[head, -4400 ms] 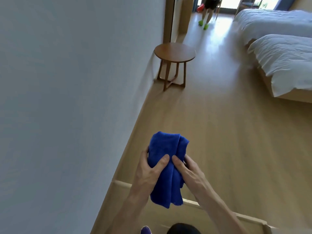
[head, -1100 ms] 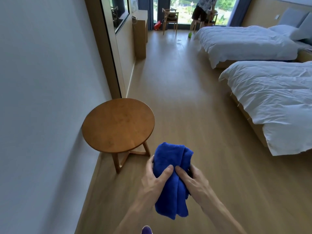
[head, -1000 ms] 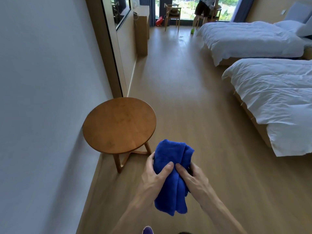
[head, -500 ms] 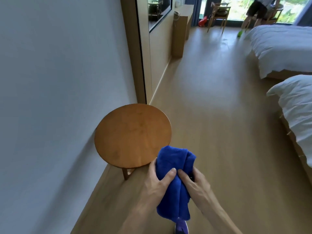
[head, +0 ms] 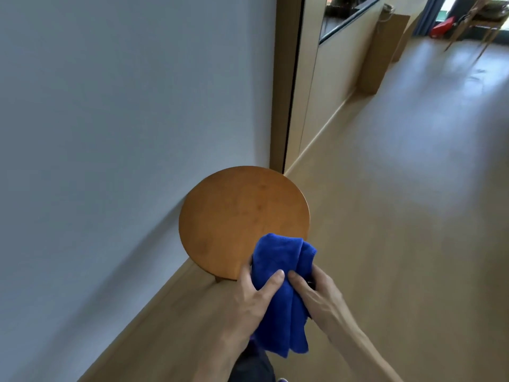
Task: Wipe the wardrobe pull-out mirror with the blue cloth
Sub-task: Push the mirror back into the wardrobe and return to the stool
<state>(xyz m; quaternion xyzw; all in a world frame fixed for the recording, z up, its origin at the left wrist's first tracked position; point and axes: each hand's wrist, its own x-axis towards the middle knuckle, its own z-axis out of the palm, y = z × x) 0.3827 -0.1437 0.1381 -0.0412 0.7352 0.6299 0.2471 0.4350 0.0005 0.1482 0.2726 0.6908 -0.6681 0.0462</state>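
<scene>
While the left hand (head: 248,301) and right hand (head: 321,295) both grip the bunched blue cloth (head: 281,266), skirt the round table (head: 237,216) at eleven o'clock.

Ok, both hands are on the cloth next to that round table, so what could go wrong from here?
The round wooden table stands against the wall, right ahead of the hands; a knee or foot could clip it. The left hand and right hand both grip the bunched blue cloth, so neither is free to pull anything open, and the cloth's loose end could slip.
</scene>
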